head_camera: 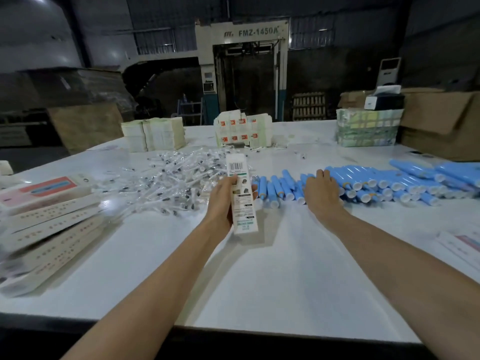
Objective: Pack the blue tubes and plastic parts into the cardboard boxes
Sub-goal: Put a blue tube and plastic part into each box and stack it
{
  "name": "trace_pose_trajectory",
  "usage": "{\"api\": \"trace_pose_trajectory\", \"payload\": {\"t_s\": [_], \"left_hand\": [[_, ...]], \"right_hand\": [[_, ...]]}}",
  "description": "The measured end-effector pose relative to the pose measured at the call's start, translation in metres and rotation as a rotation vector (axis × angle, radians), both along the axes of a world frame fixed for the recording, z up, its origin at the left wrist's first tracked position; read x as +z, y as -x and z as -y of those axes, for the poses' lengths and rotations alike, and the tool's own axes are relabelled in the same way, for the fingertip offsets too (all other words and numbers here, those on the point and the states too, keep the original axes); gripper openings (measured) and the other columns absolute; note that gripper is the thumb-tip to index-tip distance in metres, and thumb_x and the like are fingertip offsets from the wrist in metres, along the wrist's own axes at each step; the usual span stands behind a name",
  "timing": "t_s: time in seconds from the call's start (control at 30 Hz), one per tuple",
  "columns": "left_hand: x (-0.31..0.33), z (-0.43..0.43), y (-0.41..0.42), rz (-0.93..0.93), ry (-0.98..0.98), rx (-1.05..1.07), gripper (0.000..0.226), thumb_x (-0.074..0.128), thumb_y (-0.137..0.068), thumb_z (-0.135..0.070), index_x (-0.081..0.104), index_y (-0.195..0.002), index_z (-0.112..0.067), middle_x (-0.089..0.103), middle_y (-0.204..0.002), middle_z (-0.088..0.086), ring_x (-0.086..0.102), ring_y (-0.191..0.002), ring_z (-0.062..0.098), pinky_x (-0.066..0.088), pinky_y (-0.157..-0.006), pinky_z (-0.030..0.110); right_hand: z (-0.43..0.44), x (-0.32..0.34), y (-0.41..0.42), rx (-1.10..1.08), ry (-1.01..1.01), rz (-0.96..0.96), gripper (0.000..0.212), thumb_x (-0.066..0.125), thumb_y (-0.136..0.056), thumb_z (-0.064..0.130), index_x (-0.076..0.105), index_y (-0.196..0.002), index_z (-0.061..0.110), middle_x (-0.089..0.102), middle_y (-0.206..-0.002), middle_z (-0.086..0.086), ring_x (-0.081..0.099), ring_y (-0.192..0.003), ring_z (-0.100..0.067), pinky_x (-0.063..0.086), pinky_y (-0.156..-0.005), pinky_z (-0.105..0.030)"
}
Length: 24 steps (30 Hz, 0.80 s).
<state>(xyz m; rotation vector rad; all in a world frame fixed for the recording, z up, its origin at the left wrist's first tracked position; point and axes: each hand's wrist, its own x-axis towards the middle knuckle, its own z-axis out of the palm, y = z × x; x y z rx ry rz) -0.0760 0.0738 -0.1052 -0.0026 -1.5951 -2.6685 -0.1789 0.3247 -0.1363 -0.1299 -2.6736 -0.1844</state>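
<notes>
My left hand grips a long, narrow white cardboard box with a barcode and printed text, held upright over the table's middle. My right hand lies palm down on the left part of a row of blue tubes with white caps, its fingers spread over them. Whether it grips a tube I cannot tell. More blue tubes lie between the two hands. A heap of clear plastic parts in wrappers spreads behind and left of the box.
Filled flat boxes are stacked at the left edge of the white table. Bundles of folded cartons stand along the far side, with large brown cartons at far right. Printed sheets lie at the right edge.
</notes>
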Motion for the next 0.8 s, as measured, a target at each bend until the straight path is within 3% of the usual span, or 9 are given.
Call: {"api": "trace_pose_trajectory", "payload": {"t_s": [0.07,0.17,0.3,0.37,0.47,0.53,0.63,0.7,0.8], "left_hand": [[-0.008,-0.011,0.001,0.013,0.029,-0.021,0.028,0.059,-0.108,-0.026,0.067,-0.129,-0.01,0.081,-0.109,0.019,0.081,-0.09,0.03,0.068,-0.082,0.043],[-0.02,-0.02,-0.001,0.026,0.145,-0.026,0.027,0.063,-0.106,-0.028,0.071,-0.125,-0.01,0.081,-0.11,0.018,0.08,-0.088,0.029,0.065,-0.068,0.037],[-0.026,-0.015,-0.004,-0.013,0.137,-0.059,0.03,0.068,-0.105,-0.025,0.071,-0.128,-0.007,0.075,-0.125,0.025,0.069,-0.123,0.046,0.056,-0.103,0.056],[-0.024,-0.011,-0.007,-0.005,0.124,-0.074,0.031,0.071,-0.103,-0.027,0.072,-0.128,-0.008,0.075,-0.126,0.025,0.072,-0.117,0.045,0.057,-0.101,0.055],[-0.021,-0.007,-0.01,-0.011,0.129,-0.083,0.029,0.075,-0.101,-0.029,0.076,-0.122,-0.01,0.075,-0.125,0.023,0.072,-0.102,0.035,0.061,-0.089,0.047],[-0.02,-0.005,-0.011,-0.03,0.125,-0.097,0.029,0.076,-0.099,-0.031,0.077,-0.121,-0.011,0.077,-0.122,0.022,0.072,-0.099,0.033,0.062,-0.085,0.045],[-0.02,-0.004,-0.011,-0.052,0.149,-0.121,0.032,0.077,-0.099,-0.033,0.077,-0.124,-0.012,0.078,-0.12,0.019,0.074,-0.098,0.033,0.063,-0.081,0.042],[-0.022,-0.003,-0.011,-0.049,0.156,-0.118,0.031,0.078,-0.098,-0.032,0.078,-0.123,-0.013,0.079,-0.117,0.018,0.074,-0.097,0.032,0.063,-0.079,0.041],[-0.022,0.0,-0.011,-0.048,0.151,-0.122,0.03,0.079,-0.097,-0.031,0.078,-0.121,-0.013,0.08,-0.112,0.016,0.075,-0.092,0.028,0.065,-0.073,0.038]], "right_hand": [[0.005,0.002,0.0,-0.007,-0.021,-0.005,0.024,0.064,-0.099,0.02,0.064,-0.122,0.016,0.055,-0.132,-0.011,0.046,-0.128,-0.03,0.041,-0.099,-0.034],[0.011,0.009,-0.005,-0.029,-0.051,0.02,0.026,0.066,-0.095,0.016,0.062,-0.121,0.014,0.057,-0.128,-0.013,0.05,-0.123,-0.03,0.042,-0.097,-0.033],[0.017,0.013,-0.016,-0.053,-0.066,0.0,0.044,0.079,-0.085,0.011,0.055,-0.121,0.005,0.063,-0.12,-0.015,0.059,-0.114,-0.029,0.047,-0.096,-0.032],[0.017,0.014,-0.021,-0.023,0.029,-0.056,0.05,0.079,-0.086,0.01,0.047,-0.124,0.001,0.063,-0.119,-0.018,0.061,-0.11,-0.031,0.049,-0.091,-0.034],[0.015,0.014,-0.034,0.031,0.449,-0.113,0.036,0.056,-0.102,0.017,0.04,-0.131,0.001,0.061,-0.111,-0.018,0.06,-0.101,-0.036,0.044,-0.074,-0.042],[0.018,0.016,-0.046,0.101,0.948,-0.053,0.027,0.041,-0.107,0.022,0.044,-0.129,0.006,0.058,-0.103,-0.014,0.056,-0.088,-0.031,0.039,-0.071,-0.038],[0.026,0.025,-0.066,0.287,1.692,0.086,0.023,0.043,-0.109,0.023,0.061,-0.103,0.011,0.063,-0.098,-0.008,0.057,-0.075,-0.019,0.043,-0.066,-0.03],[0.031,0.032,-0.077,0.42,1.885,0.112,0.028,0.048,-0.111,0.03,0.068,-0.102,0.013,0.069,-0.09,0.0,0.064,-0.071,-0.009,0.046,-0.061,-0.021],[0.037,0.044,-0.084,0.629,2.005,0.043,0.032,0.045,-0.112,0.031,0.071,-0.11,0.011,0.075,-0.094,0.005,0.065,-0.069,-0.002,0.048,-0.057,-0.013]]}}
